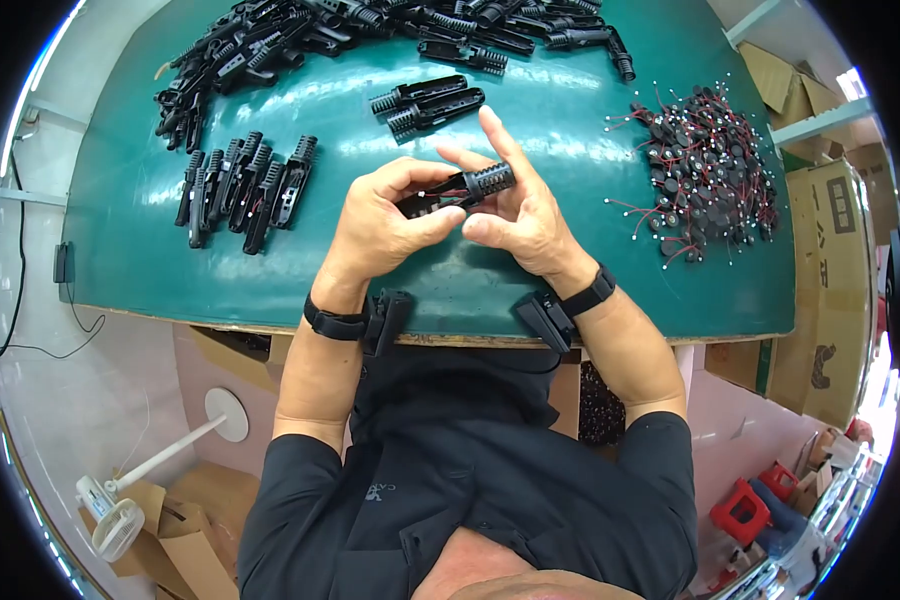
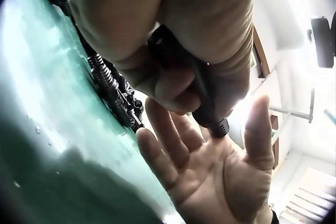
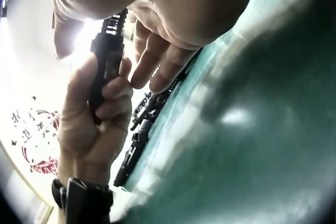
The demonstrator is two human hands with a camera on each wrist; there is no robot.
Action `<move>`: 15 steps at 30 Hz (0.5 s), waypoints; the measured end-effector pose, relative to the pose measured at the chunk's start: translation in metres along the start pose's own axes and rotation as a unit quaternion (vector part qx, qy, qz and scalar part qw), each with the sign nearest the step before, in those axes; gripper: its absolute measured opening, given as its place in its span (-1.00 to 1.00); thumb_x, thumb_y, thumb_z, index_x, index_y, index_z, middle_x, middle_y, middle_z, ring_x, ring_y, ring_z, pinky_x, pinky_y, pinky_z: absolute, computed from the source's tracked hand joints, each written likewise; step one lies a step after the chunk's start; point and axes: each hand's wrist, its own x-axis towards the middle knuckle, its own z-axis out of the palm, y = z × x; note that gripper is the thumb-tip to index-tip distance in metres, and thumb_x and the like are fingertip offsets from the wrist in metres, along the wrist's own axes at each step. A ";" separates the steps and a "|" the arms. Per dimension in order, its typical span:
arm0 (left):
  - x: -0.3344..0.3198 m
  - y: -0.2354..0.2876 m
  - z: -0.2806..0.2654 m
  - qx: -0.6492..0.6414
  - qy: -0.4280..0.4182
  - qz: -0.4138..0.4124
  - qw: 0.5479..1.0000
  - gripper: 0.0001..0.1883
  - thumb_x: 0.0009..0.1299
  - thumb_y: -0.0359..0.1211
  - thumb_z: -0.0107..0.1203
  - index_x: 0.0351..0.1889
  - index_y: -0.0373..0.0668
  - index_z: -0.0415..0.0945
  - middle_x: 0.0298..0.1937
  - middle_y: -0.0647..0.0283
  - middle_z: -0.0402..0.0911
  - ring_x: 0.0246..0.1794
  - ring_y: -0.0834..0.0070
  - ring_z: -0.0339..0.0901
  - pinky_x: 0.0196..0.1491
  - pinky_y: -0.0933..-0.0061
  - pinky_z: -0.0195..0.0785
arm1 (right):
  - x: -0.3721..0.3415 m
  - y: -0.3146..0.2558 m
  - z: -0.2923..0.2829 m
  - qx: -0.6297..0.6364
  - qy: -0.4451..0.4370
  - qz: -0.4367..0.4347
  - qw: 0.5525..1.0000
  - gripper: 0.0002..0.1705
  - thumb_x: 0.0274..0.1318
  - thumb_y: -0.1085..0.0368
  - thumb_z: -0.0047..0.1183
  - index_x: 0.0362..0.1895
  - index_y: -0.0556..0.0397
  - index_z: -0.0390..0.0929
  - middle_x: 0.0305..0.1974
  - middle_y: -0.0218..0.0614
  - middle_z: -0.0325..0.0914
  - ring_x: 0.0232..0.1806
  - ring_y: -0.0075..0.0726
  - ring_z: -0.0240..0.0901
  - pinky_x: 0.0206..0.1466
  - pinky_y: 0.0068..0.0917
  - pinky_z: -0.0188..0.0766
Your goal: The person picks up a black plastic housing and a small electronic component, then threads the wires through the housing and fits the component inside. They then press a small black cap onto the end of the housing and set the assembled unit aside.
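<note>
My left hand grips a black plastic housing with a slotted, ribbed round end, thumb and fingers curled round its body. A bit of red wire shows inside its open side in the head view. In the left wrist view the ribbed end reaches the palm of my right hand. That right hand has its fingers spread and straight, the index finger pointing up and away. From the right wrist view, the left hand pinches the housing upright. Part of the housing is hidden behind the left fingers.
Two similar housings lie just beyond the hands on the green table. Several more housings stand in a group at left, with a large pile at the back. Small black discs with red wires are heaped at right.
</note>
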 end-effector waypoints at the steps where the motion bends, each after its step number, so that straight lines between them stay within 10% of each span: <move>1: -0.002 -0.002 0.000 -0.001 -0.001 -0.004 1.000 -0.60 0.26 -0.48 0.49 0.06 -0.32 0.69 -0.12 0.33 0.73 -0.16 0.66 0.64 -0.08 0.60 0.54 | -0.002 0.002 0.001 -0.017 0.002 0.004 1.000 0.41 0.13 0.12 0.52 0.76 -0.14 -0.35 0.57 0.14 0.22 0.37 -0.14 0.51 0.43 -0.23 0.48; 15: -0.001 0.001 -0.007 -0.033 -0.007 -0.040 0.999 -0.58 0.25 -0.46 0.52 0.08 -0.30 0.69 -0.10 0.31 0.74 -0.14 0.66 0.64 -0.05 0.59 0.55 | -0.005 -0.002 0.001 -0.129 0.009 -0.010 0.992 0.55 0.00 0.10 0.62 0.76 -0.13 -0.41 0.53 0.11 0.30 0.33 -0.17 0.55 0.43 -0.21 0.48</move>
